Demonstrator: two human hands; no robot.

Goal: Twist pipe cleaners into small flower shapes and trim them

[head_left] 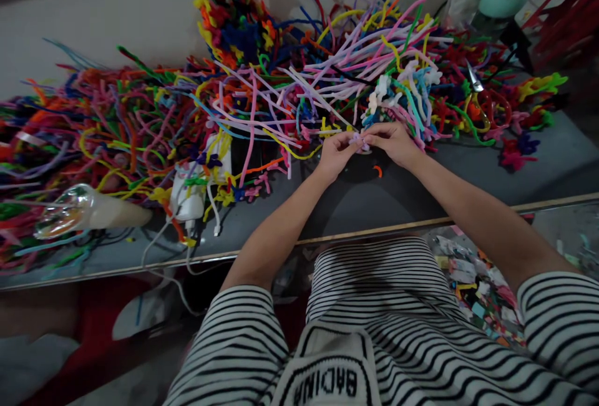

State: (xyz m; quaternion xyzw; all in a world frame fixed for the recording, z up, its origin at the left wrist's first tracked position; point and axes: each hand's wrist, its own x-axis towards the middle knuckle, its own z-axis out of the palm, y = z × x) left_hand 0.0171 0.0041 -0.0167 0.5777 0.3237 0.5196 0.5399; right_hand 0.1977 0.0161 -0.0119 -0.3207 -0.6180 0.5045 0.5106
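Clearly, my left hand [334, 155] pinches the small lilac piece [359, 141] over the bench [365, 203], back from its front edge; my right hand [395, 143] grips it too, likely because something so small needs steadying.

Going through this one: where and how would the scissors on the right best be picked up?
Probably by the looped handles of the scissors, coming from the person's side with the right hand, the nearer one: the handles face the person while the blades point away. That hand currently pinches a purple piece.
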